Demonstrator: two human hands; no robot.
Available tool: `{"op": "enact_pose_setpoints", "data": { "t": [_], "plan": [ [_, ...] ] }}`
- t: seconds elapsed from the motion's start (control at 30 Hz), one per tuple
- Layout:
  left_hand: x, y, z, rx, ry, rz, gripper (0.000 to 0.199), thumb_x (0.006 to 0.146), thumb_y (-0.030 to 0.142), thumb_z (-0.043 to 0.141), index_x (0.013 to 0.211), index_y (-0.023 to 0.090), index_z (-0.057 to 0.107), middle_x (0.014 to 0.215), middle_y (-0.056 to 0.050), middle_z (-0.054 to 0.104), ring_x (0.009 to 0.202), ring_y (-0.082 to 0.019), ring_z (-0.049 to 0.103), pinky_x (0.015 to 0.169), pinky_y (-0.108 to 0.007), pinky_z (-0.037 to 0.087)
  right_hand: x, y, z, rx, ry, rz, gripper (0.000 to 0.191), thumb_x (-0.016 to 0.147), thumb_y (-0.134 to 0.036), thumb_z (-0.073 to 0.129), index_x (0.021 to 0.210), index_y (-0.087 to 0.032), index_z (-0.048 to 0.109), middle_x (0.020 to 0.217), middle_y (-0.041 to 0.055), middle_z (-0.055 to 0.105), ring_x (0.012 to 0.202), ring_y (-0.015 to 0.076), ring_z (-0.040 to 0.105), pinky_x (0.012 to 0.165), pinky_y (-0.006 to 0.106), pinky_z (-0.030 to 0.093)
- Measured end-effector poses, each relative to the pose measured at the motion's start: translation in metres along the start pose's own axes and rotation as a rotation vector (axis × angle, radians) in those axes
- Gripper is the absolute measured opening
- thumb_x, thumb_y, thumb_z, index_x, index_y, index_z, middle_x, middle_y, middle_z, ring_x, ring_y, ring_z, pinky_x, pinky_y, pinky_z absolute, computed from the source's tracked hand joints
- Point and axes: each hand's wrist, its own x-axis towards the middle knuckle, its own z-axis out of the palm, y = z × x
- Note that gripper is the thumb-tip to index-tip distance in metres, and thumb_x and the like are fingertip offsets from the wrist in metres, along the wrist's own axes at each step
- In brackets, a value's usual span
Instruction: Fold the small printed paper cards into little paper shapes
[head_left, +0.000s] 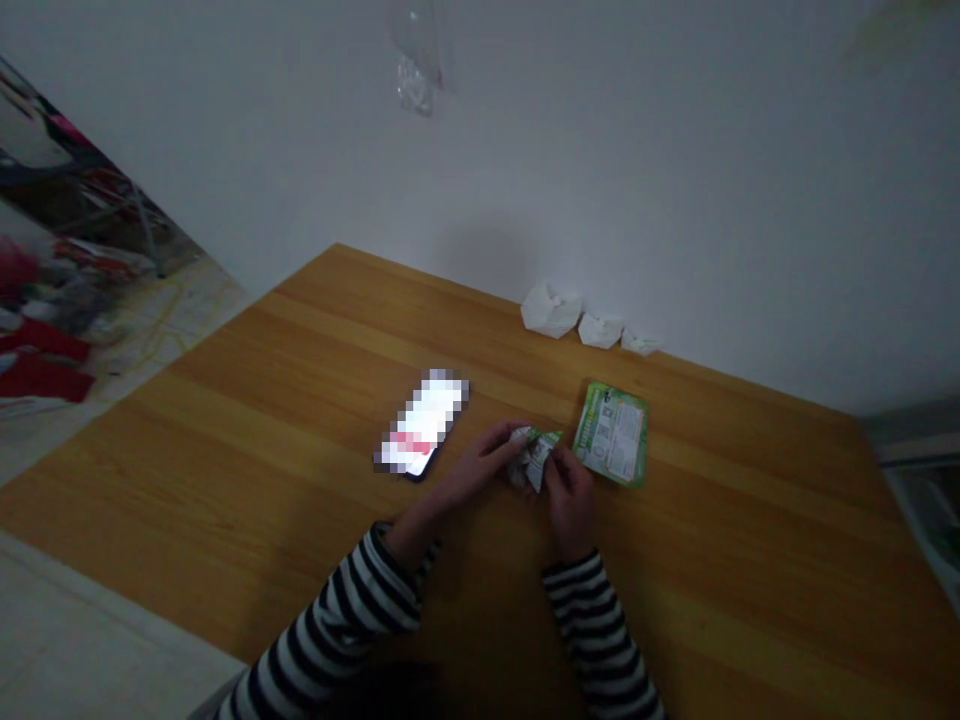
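My left hand and my right hand both pinch a small folded piece of white and green paper above the middle of a wooden table. Just right of my right hand lies a flat green-and-white printed sheet or packet, apart from my fingers. Left of my left hand, a smartphone lies face up with its screen lit and pixelated. Several white folded paper shapes stand in a row along the table's far edge.
The far side of the table meets a white wall. A clear plastic piece hangs high in view. A printed picture or mat lies beyond the left edge. Black-and-white striped sleeves cover my forearms.
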Motion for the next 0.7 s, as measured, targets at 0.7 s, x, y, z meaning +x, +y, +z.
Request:
{"op": "enact_pose_setpoints", "data": {
  "t": [0.7],
  "plan": [
    [-0.004, 0.003, 0.004, -0.033, 0.054, 0.089, 0.038, 0.084, 0.035, 0.068, 0.116, 0.014, 0.060, 0.114, -0.011, 0.067, 0.102, -0.021, 0.065, 0.088, -0.032, 0.053, 0.000, -0.015, -0.016, -0.197, -0.137, -0.042, 0.018, 0.088, -0.032, 0.058, 0.081, -0.019, 0.068, 0.080, 0.0033, 0.067, 0.079, 0.0209, 0.061, 0.073, 0.032, 0.049]
  ]
}}
